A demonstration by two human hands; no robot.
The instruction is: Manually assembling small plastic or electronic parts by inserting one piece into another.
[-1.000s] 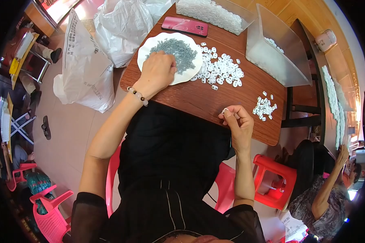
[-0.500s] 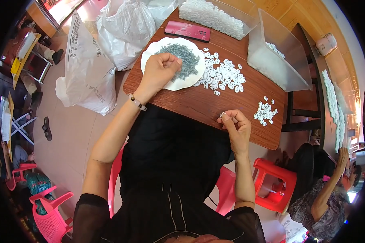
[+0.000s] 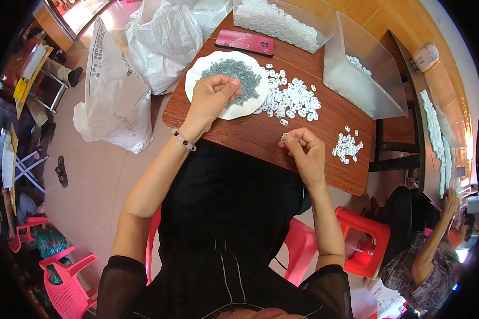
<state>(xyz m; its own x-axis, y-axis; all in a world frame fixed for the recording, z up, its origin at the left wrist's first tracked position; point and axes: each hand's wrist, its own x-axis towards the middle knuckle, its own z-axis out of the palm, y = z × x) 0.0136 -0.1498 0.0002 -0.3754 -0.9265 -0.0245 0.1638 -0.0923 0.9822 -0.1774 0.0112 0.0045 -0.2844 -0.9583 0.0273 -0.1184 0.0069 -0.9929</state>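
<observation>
My left hand (image 3: 210,101) is over the near side of a white wavy-edged plate (image 3: 193,80), its thumb and fingertips pinched together. What it pinches, if anything, is too small to make out. On the plate lies a heap of small grey screws (image 3: 234,72). Over the table's near edge, my right hand (image 3: 310,154) pinches a small white plastic piece (image 3: 285,136) between thumb and fingers. A loose pile of white two-holed plastic pieces (image 3: 292,98) spreads right of the plate. Farther right sits a smaller group of similar white pieces (image 3: 348,148).
A pink phone (image 3: 245,42) lies behind the plate. Clear bins (image 3: 356,85) with white pieces stand along the table's (image 3: 239,135) far side. White sacks (image 3: 117,95) stand on the floor at left, a red stool (image 3: 364,242) at right. Another person's arm (image 3: 431,244) reaches in at far right.
My right hand has moved up and slightly left with the white piece, toward the pile. My left hand stays pinched over the plate, shifted only a little.
</observation>
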